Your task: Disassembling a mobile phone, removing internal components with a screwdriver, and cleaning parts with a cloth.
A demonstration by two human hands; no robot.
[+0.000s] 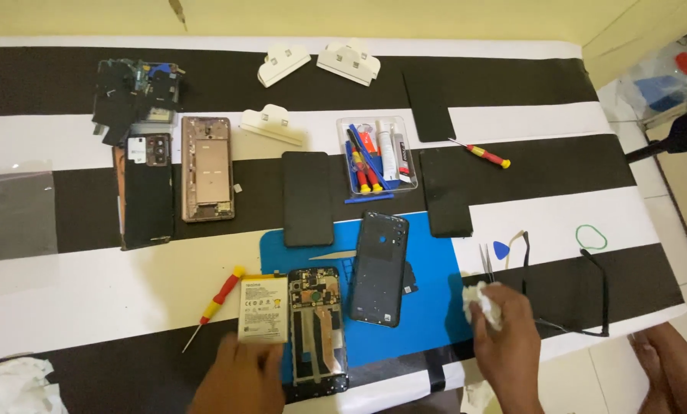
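Now right hand (508,345) clutches white tissue (483,300).

Across the striped black-and-white surface (512,211) we see plenty lying about. A clear plastic tray (378,156) of small tools sits near the middle, with a red-and-yellow screwdriver (481,154) just to its right. Three white plastic holders (283,64) lie toward the far edge. At far left we find a gold phone frame (206,169) beside a dark phone back (147,192) — above them, a heap of loose dark parts (136,96). A black phone screen (308,198) lies beside the blue mat (428,307), which carries a dark blue back cover (379,268). Farther right — tweezers (485,261), a blue pick (500,249) and a green ring (591,238).
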